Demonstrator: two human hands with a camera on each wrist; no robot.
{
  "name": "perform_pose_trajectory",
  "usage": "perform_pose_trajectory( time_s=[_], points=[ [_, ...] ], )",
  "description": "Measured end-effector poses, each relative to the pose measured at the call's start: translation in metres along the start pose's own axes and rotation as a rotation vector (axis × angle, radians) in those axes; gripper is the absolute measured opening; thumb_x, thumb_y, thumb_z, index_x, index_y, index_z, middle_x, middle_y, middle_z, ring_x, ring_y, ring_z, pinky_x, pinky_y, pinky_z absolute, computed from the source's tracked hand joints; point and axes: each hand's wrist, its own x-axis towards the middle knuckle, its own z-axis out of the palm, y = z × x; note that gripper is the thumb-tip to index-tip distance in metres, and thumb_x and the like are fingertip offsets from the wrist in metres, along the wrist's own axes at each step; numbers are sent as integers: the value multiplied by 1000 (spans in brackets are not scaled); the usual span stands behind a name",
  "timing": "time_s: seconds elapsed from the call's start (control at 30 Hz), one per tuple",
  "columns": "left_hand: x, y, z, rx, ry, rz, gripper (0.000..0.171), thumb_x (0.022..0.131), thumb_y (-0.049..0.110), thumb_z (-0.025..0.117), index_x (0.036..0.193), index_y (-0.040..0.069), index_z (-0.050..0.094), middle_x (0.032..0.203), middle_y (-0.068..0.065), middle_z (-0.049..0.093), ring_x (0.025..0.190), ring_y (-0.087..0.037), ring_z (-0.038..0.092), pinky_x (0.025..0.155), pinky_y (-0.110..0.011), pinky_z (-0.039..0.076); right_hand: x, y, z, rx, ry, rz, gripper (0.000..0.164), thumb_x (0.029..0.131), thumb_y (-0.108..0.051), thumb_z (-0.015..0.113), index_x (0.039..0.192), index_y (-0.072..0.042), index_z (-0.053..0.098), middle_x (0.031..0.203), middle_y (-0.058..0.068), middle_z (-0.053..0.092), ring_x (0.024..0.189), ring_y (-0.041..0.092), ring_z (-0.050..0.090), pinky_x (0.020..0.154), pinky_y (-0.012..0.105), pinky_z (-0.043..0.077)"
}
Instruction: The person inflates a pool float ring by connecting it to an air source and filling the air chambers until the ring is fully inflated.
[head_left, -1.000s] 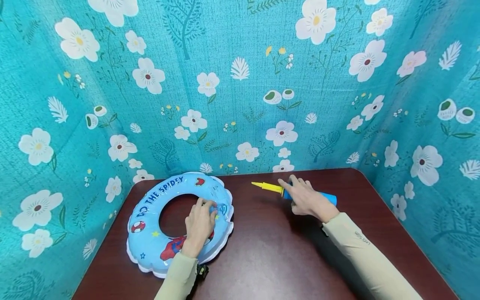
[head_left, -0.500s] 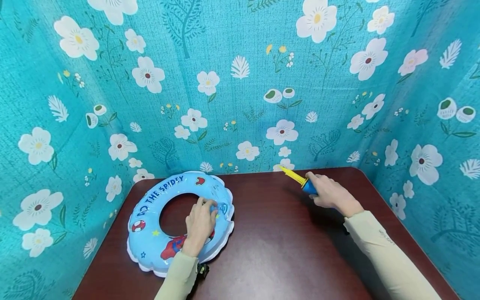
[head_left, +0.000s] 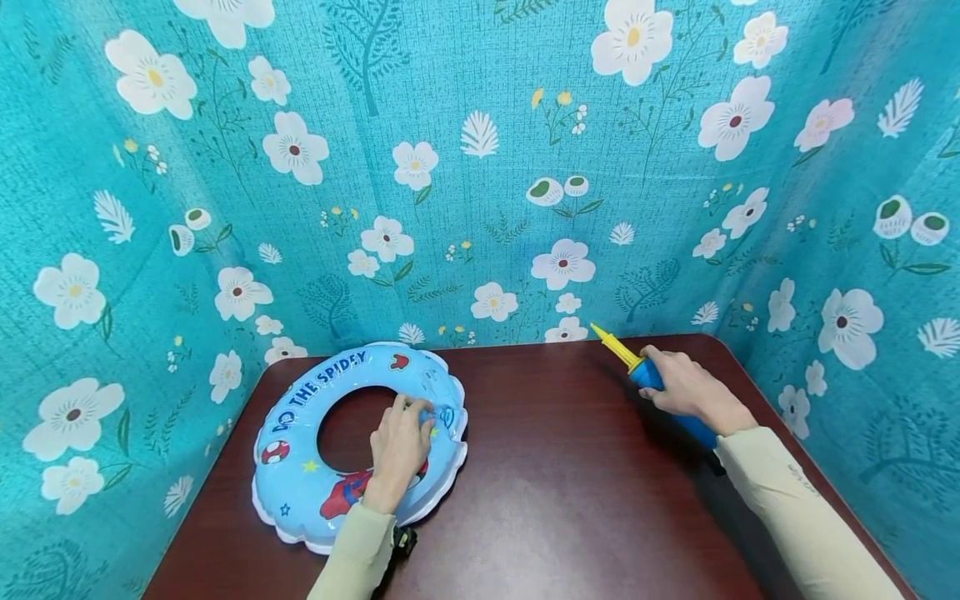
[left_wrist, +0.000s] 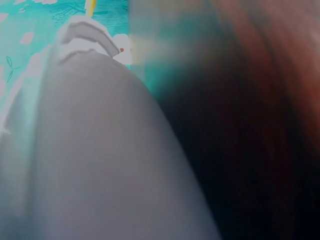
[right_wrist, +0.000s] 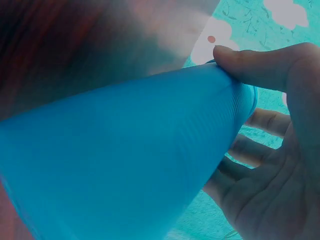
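A light blue inflatable swim ring (head_left: 300, 483) with cartoon prints lies flat on the left of the table. My left hand (head_left: 399, 446) is on its right side in the head view, with curled fingers pinching the ring beside its hole; the exact spot under the fingertips is hidden. To the right, my right hand (head_left: 693, 387) grips a hand pump with a blue barrel (right_wrist: 120, 140) and a yellow nozzle (head_left: 615, 347). That nozzle points up and to the left. In the right wrist view the thumb and fingers wrap the barrel's far end.
A dark red-brown table (head_left: 540, 500) carries the ring. Behind it and at both sides hangs a turquoise flowered curtain (head_left: 480, 217). The left wrist view is mostly filled by a blurred pale surface (left_wrist: 110, 140).
My right hand has picked up the pump from the back of the table and drawn it right and closer, nozzle tilting upward. The left hand and swim ring have stayed put.
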Motion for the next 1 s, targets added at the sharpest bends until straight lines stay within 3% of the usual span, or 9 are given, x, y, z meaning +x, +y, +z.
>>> perform_pose_trajectory(
  time_s=[0.37,0.7,1.0],
  points=[
    [0,1,-1,-9,0,-1,14,100,24,78,113,20,79,118,-6,68,96,-30,69,64,-53,60,-7,24,5,-6,-54,114,68,100,-22,75,147,11,39,126,37,57,100,43,63,86,68,58],
    [-1,2,1,-12,18,24,14,99,22,78,113,20,80,115,-5,69,90,-30,69,59,-49,58,-10,37,9,1,-105,129,66,99,-23,76,140,16,41,120,37,60,98,43,62,83,63,59],
    [-1,3,0,-6,2,10,14,99,23,79,113,19,80,115,-6,69,92,-30,69,58,-47,58,-11,48,9,1,-147,169,69,100,-22,74,139,22,37,118,41,58,98,46,61,82,61,58]
  ],
)
